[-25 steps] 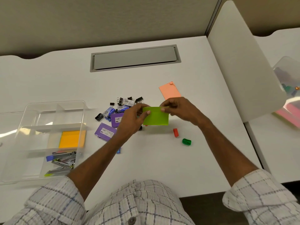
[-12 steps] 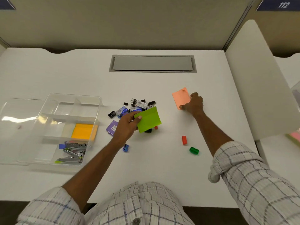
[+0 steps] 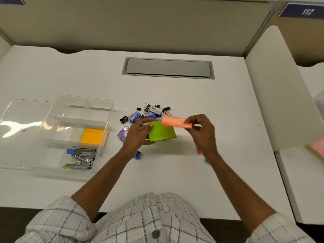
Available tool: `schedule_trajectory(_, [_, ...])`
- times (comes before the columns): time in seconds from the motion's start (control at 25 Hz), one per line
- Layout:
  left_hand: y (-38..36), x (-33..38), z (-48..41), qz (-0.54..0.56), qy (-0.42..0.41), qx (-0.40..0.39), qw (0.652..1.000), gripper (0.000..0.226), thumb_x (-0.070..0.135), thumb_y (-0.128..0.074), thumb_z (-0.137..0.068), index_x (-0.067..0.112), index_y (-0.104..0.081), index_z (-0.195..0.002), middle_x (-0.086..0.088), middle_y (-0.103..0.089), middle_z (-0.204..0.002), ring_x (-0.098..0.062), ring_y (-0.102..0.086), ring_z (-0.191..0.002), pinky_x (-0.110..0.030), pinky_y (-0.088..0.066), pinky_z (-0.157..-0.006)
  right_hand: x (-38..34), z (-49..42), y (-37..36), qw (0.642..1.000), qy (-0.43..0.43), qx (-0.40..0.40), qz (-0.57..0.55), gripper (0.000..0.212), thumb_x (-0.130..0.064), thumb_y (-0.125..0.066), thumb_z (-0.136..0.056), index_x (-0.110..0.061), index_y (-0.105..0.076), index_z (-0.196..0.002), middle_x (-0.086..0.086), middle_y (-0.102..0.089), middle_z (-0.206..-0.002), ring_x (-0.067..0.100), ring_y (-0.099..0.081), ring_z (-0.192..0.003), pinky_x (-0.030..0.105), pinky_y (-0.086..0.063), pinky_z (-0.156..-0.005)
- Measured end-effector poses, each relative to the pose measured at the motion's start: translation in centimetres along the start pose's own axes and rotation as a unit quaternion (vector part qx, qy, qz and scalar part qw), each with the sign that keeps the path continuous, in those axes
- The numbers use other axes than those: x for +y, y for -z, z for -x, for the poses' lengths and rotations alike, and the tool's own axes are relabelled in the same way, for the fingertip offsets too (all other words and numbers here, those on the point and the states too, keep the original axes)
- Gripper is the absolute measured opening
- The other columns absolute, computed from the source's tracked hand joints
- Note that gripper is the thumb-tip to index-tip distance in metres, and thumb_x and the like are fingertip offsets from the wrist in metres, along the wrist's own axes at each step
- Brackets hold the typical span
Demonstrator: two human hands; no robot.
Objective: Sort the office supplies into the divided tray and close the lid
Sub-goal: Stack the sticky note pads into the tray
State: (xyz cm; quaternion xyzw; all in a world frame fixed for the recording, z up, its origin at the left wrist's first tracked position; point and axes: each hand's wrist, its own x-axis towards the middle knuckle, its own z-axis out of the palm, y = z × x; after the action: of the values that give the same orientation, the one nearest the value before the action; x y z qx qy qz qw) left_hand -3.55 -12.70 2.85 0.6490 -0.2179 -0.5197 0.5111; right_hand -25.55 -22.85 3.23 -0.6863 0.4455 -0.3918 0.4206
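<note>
My left hand (image 3: 138, 133) pinches a green sticky-note pad (image 3: 162, 131) above the desk's middle. My right hand (image 3: 201, 130) pinches an orange sticky-note pad (image 3: 175, 121), held tilted just above the green pad's upper right corner. The clear divided tray (image 3: 57, 109) stands at the left. Its middle compartment holds a yellow sticky-note pad (image 3: 93, 136), and several staplers (image 3: 80, 157) lie in the near compartment. The clear lid (image 3: 22, 118) lies open to the tray's left. Binder clips (image 3: 157, 108) and staple boxes (image 3: 135, 116) lie in a heap behind my hands.
A purple box (image 3: 122, 134), a black sharpener (image 3: 123, 119) and a blue sharpener (image 3: 138, 154) lie near my left hand. Red (image 3: 199, 151) and green (image 3: 206, 160) small pieces peek out beside my right forearm. A grey cable hatch (image 3: 168, 68) sits at the back; a white divider panel (image 3: 280, 95) stands right.
My right hand picked the orange pad up off the desk and brought it left to the green pad, which my left hand still holds.
</note>
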Motion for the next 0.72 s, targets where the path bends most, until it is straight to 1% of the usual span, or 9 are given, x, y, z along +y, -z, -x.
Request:
schedule_trajectory(0.08, [0.1,0.4,0.8,0.030,0.007,-0.027,0.999,0.025,0.027,-0.064,-0.095,0.032,-0.068,-0.120,-0.002,-0.073,-0.112,-0.025,-0.074,-0.092,-0.037,-0.061,-0.070,-0.5,2.6,-1.1,1.000,0.012,-0.021,-0.012,0.021,0.007,-0.070,-0.080,-0.013,-0.067,-0.086,0.001,-0.064,-0.094,0.011,-0.066,-0.091,0.021,-0.056,-0.076])
schedule_trajectory(0.16, [0.4,0.6,1.5,0.036,0.003,-0.046,0.998,0.027,0.032,-0.063,-0.096,0.034,-0.066,-0.123,0.002,-0.073,-0.116,-0.021,-0.075,-0.091,-0.033,-0.060,-0.069,-0.8,4.1,-1.9,1.000,0.012,-0.002,-0.013,0.025,0.010,-0.066,-0.081,-0.014,-0.068,-0.086,0.001,-0.061,-0.096,0.012,-0.065,-0.095,0.021,-0.057,-0.076])
schedule_trajectory(0.24, [0.9,0.7,2.3,0.031,0.004,-0.060,0.998,0.027,0.037,-0.062,-0.096,0.038,-0.066,-0.123,0.002,-0.070,-0.119,-0.023,-0.075,-0.089,-0.032,-0.060,-0.070,-1.3,5.0,-2.5,1.000,0.016,0.018,-0.010,0.030,0.014,-0.062,-0.080,-0.015,-0.070,-0.087,0.001,-0.060,-0.100,0.013,-0.064,-0.101,0.020,-0.057,-0.076])
schedule_trajectory(0.36, [1.6,0.8,3.0,0.017,0.009,-0.069,0.997,0.030,0.036,-0.068,-0.091,0.039,-0.066,-0.121,0.001,-0.067,-0.120,-0.018,-0.075,-0.083,-0.032,-0.060,-0.069,-2.4,5.8,-3.2,1.000,0.019,0.012,-0.008,0.038,0.018,-0.056,-0.079,-0.013,-0.074,-0.091,0.003,-0.062,-0.109,0.012,-0.062,-0.111,0.021,-0.057,-0.078])
schedule_trajectory(0.48, [2.9,0.5,3.3,-0.006,0.004,-0.077,0.997,0.037,0.028,-0.072,-0.089,0.033,-0.064,-0.126,0.002,-0.070,-0.118,-0.012,-0.073,-0.081,-0.035,-0.061,-0.068,-3.2,6.2,-3.6,1.000,-0.009,-0.019,-0.013,0.042,0.015,-0.049,-0.084,-0.013,-0.076,-0.099,-0.001,-0.064,-0.123,0.005,-0.058,-0.119,0.017,-0.054,-0.079])
schedule_trajectory(0.56, [4.1,0.4,3.7,-0.037,-0.005,-0.065,0.997,0.038,0.027,-0.071,-0.090,0.032,-0.064,-0.127,0.001,-0.069,-0.119,-0.013,-0.073,-0.081,-0.037,-0.062,-0.067,-3.5,6.7,-4.4,0.996,-0.055,-0.045,-0.062,0.040,0.011,-0.045,-0.091,-0.011,-0.077,-0.103,-0.002,-0.067,-0.127,0.008,-0.058,-0.124,0.022,-0.056,-0.087])
schedule_trajectory(0.6, [4.8,0.4,3.9,-0.047,-0.012,-0.056,0.997,0.037,0.027,-0.070,-0.091,0.033,-0.064,-0.127,0.002,-0.070,-0.118,-0.013,-0.072,-0.081,-0.037,-0.062,-0.068,-3.7,7.0,-4.9,0.991,-0.082,-0.055,-0.092,0.038,0.007,-0.044,-0.095,-0.011,-0.076,-0.106,-0.001,-0.070,-0.124,0.012,-0.061,-0.122,0.027,-0.058,-0.091])
schedule_trajectory(0.64, [5.8,0.3,4.1,-0.053,-0.022,-0.048,0.997,0.037,0.027,-0.070,-0.091,0.034,-0.063,-0.127,0.003,-0.071,-0.116,-0.012,-0.072,-0.080,-0.037,-0.062,-0.067,-4.0,7.1,-5.6,0.986,-0.106,-0.066,-0.111,0.032,0.001,-0.048,-0.098,-0.012,-0.075,-0.109,-0.001,-0.072,-0.120,0.015,-0.066,-0.115,0.032,-0.059,-0.091])
schedule_trajectory(0.72, [7.8,0.5,4.4,-0.063,-0.033,-0.030,0.997,0.039,0.026,-0.071,-0.091,0.036,-0.062,-0.128,0.008,-0.074,-0.110,-0.009,-0.071,-0.081,-0.035,-0.061,-0.065,-4.8,7.2,-7.1,0.983,-0.128,-0.085,-0.104,0.019,-0.015,-0.062,-0.097,-0.018,-0.073,-0.113,-0.005,-0.074,-0.111,0.014,-0.071,-0.099,0.038,-0.061,-0.087])
